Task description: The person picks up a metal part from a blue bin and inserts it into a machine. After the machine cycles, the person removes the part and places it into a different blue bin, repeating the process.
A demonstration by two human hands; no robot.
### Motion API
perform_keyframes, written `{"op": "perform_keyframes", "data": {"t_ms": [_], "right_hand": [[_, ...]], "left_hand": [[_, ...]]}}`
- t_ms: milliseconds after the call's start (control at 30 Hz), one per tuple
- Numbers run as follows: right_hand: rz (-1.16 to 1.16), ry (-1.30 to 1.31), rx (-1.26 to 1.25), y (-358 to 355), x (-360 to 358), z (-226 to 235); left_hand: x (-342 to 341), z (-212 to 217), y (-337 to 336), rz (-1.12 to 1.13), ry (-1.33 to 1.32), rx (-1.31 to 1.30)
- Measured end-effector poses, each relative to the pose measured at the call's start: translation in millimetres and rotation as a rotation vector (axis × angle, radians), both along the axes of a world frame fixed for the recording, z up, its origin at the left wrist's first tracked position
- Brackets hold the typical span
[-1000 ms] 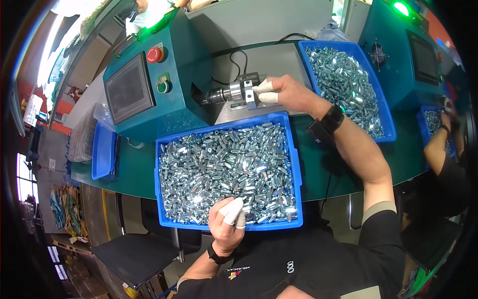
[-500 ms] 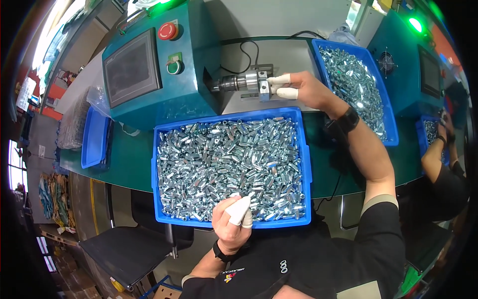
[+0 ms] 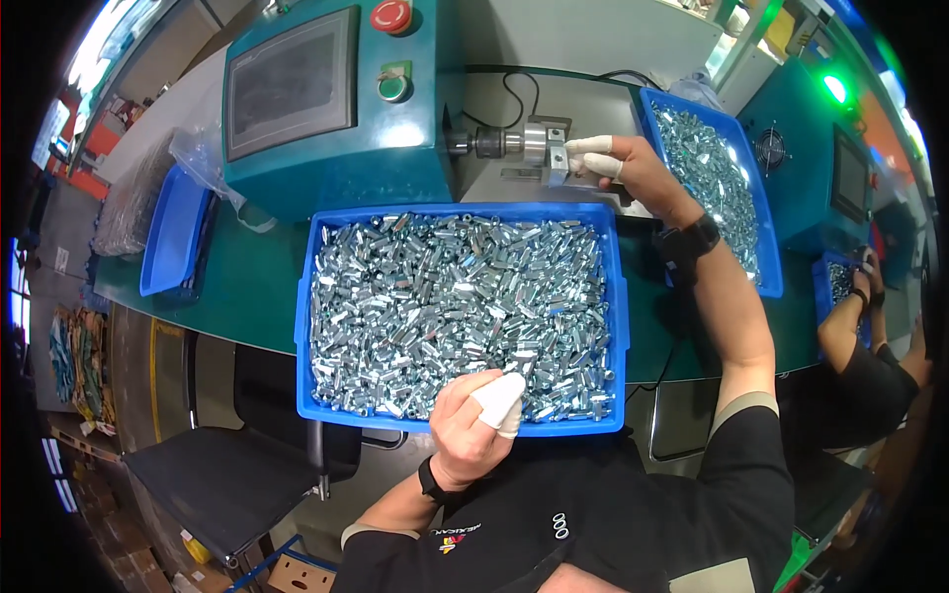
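Observation:
A blue tray [image 3: 615, 296] full of several small shiny metal parts [image 3: 455, 296] sits in front of me. My left hand [image 3: 473, 427], with white finger cots, rests closed at the tray's near rim; whether it pinches a part is hidden. My right hand [image 3: 625, 170], also with white finger cots and a black wristwatch, reaches to the metal chuck [image 3: 522, 144] of a teal machine [image 3: 336, 109] and pinches a small piece at its end.
A second blue tray [image 3: 761, 247] of metal parts stands at the right. An empty blue tray [image 3: 170, 232] and a plastic bag lie at the left. Another person's hand [image 3: 868, 275] works at a tray far right. A black chair [image 3: 227, 474] stands below the table.
The view has shifted so the tray and machine sit lower and larger. My right hand stays at the chuck; my left hand stays at the tray's near rim.

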State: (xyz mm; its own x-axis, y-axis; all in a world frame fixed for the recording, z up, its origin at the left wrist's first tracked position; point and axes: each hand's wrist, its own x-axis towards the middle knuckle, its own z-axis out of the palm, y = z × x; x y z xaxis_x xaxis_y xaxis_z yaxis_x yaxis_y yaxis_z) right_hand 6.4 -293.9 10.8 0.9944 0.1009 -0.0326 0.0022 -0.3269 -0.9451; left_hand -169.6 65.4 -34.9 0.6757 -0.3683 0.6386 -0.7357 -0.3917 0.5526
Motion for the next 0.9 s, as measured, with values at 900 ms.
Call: {"op": "perform_keyframes", "data": {"t_ms": [900], "right_hand": [[-0.391,-0.215,-1.091,4.8,-19.7,42.8]], "left_hand": [[121.3,45.0,26.5,-0.221,-0.093,0.596]]}}
